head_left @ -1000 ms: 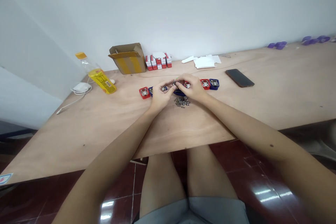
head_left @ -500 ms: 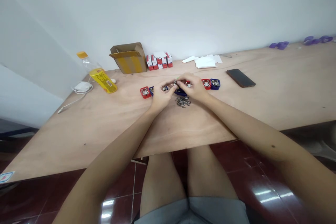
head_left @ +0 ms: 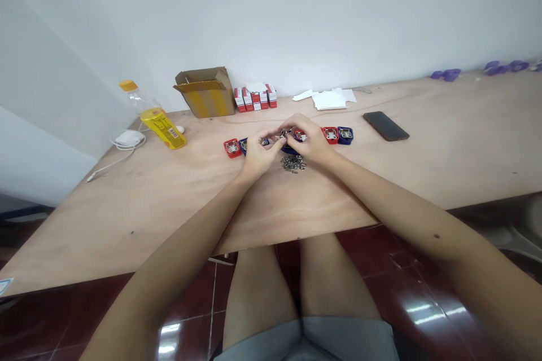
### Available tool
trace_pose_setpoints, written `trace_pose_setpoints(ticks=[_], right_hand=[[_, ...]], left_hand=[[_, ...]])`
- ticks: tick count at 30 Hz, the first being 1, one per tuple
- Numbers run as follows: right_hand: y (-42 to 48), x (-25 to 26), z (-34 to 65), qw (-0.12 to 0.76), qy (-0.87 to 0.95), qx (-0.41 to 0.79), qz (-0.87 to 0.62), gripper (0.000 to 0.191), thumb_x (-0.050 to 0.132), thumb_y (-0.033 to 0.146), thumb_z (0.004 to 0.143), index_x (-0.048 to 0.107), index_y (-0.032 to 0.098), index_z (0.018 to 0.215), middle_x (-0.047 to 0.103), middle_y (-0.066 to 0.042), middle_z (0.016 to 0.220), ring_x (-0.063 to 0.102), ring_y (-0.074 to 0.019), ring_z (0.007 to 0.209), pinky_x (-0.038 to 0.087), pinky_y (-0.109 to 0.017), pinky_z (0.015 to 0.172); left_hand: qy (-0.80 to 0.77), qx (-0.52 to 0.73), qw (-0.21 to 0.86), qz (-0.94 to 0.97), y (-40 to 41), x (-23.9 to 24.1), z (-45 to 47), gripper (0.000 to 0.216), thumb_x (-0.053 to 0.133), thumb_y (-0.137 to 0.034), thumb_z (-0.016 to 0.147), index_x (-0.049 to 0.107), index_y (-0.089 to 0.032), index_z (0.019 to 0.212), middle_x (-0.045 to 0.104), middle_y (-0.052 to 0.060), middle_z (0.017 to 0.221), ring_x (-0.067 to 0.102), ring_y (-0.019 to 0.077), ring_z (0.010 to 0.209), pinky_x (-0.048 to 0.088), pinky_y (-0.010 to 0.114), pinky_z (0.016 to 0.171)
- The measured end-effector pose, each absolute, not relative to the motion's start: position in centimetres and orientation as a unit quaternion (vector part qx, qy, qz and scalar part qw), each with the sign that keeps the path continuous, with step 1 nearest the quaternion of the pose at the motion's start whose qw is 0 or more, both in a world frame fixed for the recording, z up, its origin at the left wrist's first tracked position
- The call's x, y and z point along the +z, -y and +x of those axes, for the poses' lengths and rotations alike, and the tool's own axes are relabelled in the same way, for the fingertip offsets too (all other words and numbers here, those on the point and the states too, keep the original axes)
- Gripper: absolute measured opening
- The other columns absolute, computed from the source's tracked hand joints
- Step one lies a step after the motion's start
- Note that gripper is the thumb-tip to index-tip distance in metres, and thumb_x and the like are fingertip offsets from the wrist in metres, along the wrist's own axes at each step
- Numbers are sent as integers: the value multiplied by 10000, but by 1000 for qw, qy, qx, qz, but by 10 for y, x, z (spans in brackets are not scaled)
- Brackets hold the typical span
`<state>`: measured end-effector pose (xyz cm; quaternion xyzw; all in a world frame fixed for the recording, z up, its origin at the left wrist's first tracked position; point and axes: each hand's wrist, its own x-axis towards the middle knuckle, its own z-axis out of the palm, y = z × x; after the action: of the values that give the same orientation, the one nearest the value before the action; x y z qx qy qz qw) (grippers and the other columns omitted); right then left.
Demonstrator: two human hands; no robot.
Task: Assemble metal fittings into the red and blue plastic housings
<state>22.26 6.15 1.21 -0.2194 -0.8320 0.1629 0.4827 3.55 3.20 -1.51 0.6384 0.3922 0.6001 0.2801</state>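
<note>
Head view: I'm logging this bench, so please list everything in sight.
table: one, light wood, against white wall
cardboard box: one, brown, back by wall
small boxes: about five, red-white, beside it
bottle: one, yellow, back left
charger: one, white, beside bottle
papers: few, white, back centre
phone: one, dark, right of hands
cases: at least five, red or blue, row at hands
metal bits: pile, silver, near side of hands
purple things: several, far right
legs: two, bare, under table
left hand, right hand: two, bare, pinching a metal piece

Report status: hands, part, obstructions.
Left hand and right hand both pinching small metal part. Blue holder beneath them. Pile of metal pieces beside the hands.
</note>
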Motion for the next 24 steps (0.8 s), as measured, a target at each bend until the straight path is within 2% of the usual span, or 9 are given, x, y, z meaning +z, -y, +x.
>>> trace_pose_setpoints(ticks=[7,15,24], right_hand=[[-61,11,220,509,822,153,-207,132,579,226,1055,689,253,1122,732,-82,1092,683,-252,1012,594,-468,953],[-66,4,221,506,816,151,-235,150,616,255,1040,682,235,1172,746,-81,1073,692,-240,956,579,-445,942],[-64,6,219,509,805,167,-257,41,625,240,1002,662,246,1019,724,-73,1018,682,-255,976,566,-457,945]], left_hand=[[-382,609,286,634,-33,-16,36,379,866,-401,872,804,-173,1169,817,130,1131,748,238,1039,645,418,950],[-384,608,249,648,-34,-17,35,396,848,-433,894,799,-185,1199,813,128,1144,746,230,1026,647,441,965],[-392,601,252,649,-28,-10,36,336,847,-404,894,812,-195,1156,809,132,1176,729,228,1012,648,456,963]])
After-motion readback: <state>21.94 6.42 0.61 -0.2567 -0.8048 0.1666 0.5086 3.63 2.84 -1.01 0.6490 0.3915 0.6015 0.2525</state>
